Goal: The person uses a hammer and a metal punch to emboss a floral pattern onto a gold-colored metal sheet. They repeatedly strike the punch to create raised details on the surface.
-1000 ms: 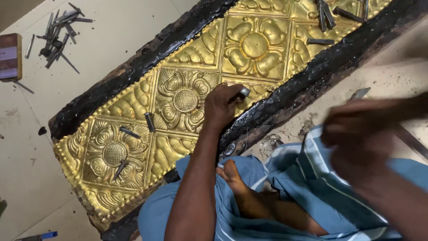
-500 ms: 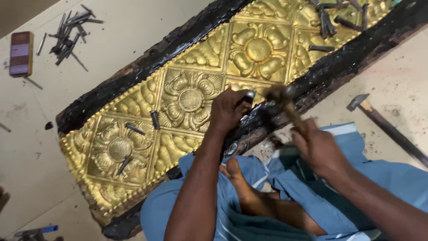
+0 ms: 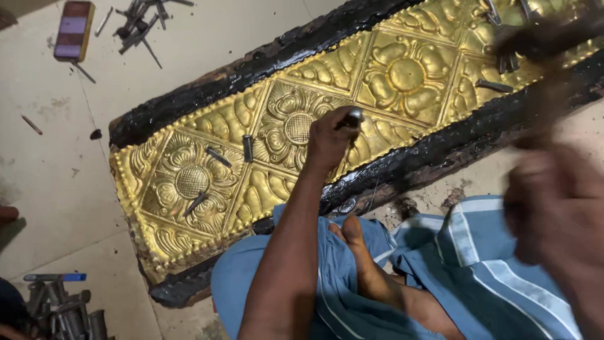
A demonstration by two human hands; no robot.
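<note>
Gripping upright punch (image 3: pixel 354 117), tip down on gold panel (image 3: pixel 189 182): left hand (image 3: pixel 330 140) fingers clenched.

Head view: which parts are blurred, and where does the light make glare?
In the head view, the right hand and the dark tool it swings are smeared by motion blur; the left hand, gripping a metal punch, is sharp; the embossed golden sheet shows soft bright sheen on its raised flowers, not harsh glare; the glossy black pitch border glints slightly.
</note>
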